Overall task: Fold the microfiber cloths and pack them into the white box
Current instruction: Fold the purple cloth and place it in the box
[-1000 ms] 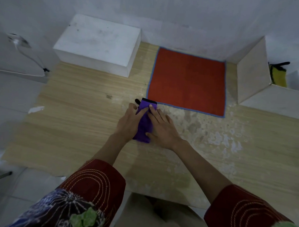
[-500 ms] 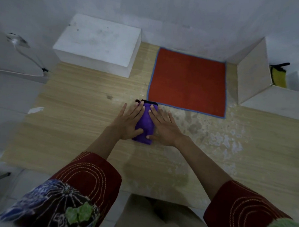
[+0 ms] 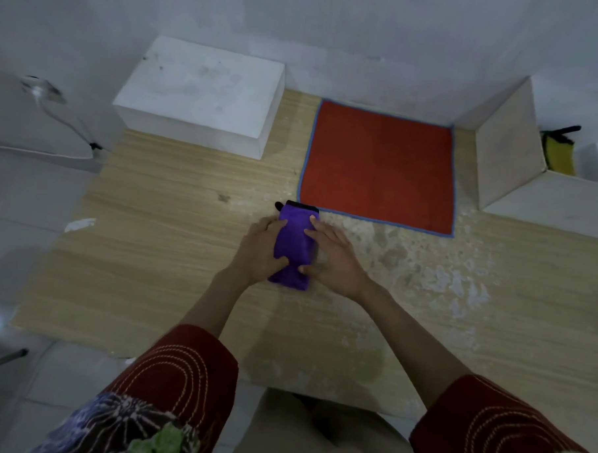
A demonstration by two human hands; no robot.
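While left hand [image 3: 260,250] grips purple cloth [image 3: 294,245], right hand [image 3: 335,260] presses it | white box [image 3: 510,146]: yellow cloth [image 3: 561,158] inside

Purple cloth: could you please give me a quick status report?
Left hand grips folded purple cloth, right hand presses it. Cloth on table, not yet boxed. Red cloth lies flat toward white box.

- We see a purple cloth [image 3: 293,246] edged in black.
- The red cloth [image 3: 379,168] has a blue border.
- The counter [image 3: 154,220] shows pale wood grain, whitish blotches.
- Our sleeves [image 3: 181,368] are dark red with pale stitched arcs.
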